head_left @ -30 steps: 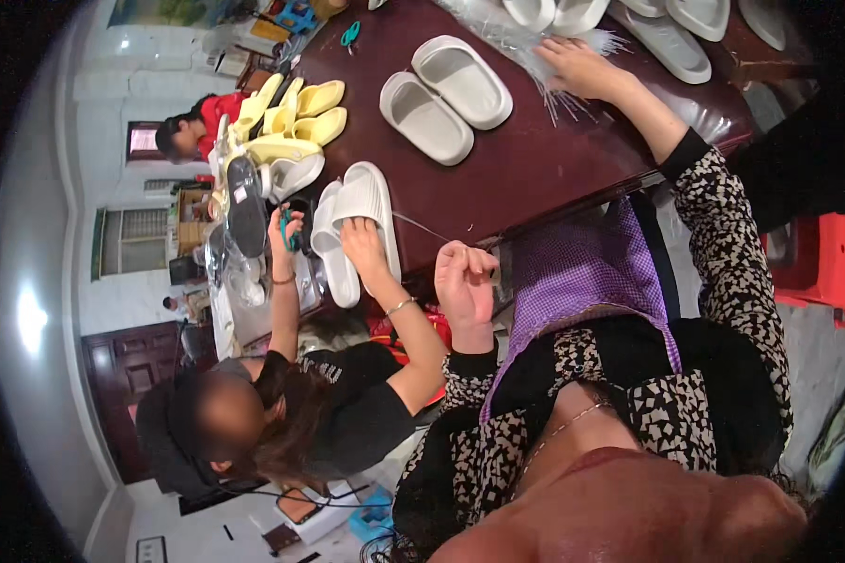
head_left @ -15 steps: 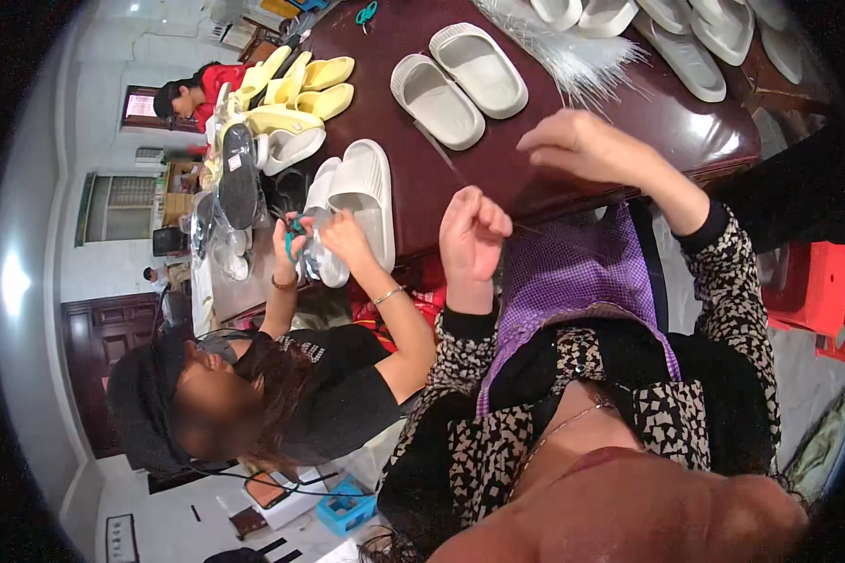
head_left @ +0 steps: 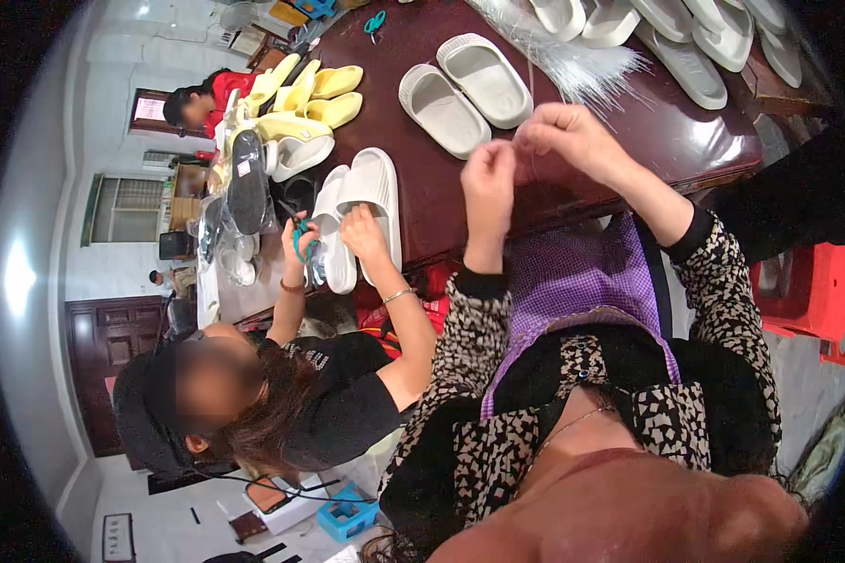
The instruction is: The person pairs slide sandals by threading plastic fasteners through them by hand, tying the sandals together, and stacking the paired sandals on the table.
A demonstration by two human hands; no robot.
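White plastic fibre bundle [head_left: 573, 56] lies at 12 o'clock; right hand [head_left: 573, 141] nearer, both hands pinched shut, left hand [head_left: 488, 178] alongside; any strand held: cannot tell.

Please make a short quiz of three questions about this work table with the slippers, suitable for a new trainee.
1. True or false: the person's left hand and right hand are raised close together above the dark table.
2. What does the co-worker's hand hold beside the white slipper pair? A) teal-handled scissors B) a brush C) a phone
3. Fill in: the slippers at the far left end of the table are ____ in colour.

Key
1. True.
2. A; the scissors have teal handles.
3. Yellow.
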